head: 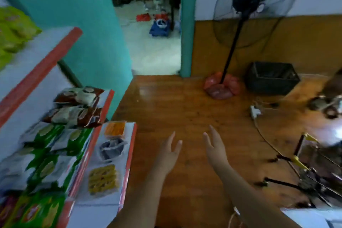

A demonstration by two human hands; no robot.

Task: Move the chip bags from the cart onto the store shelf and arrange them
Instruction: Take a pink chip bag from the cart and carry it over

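My left hand (169, 151) and my right hand (214, 146) are stretched out side by side over the wooden floor, fingers apart, holding nothing. The store shelf (100, 114) with red edges stands at the left. On it lie brown-and-white chip bags (77, 105), green-and-white bags (50, 146) below them, and lime-green bags (13, 27) on the upper level. The wire cart (314, 170) with yellow corners is at the right edge, blurred, its contents hard to make out. Both hands are between shelf and cart, touching neither.
The lowest shelf level (129, 153) carries orange, grey and yellow snack packs. A standing fan (246, 2) with a red-weighted base, a black crate (272, 77) and a power strip (255, 111) with cable are on the floor ahead right. A teal doorway (187, 24) opens ahead.
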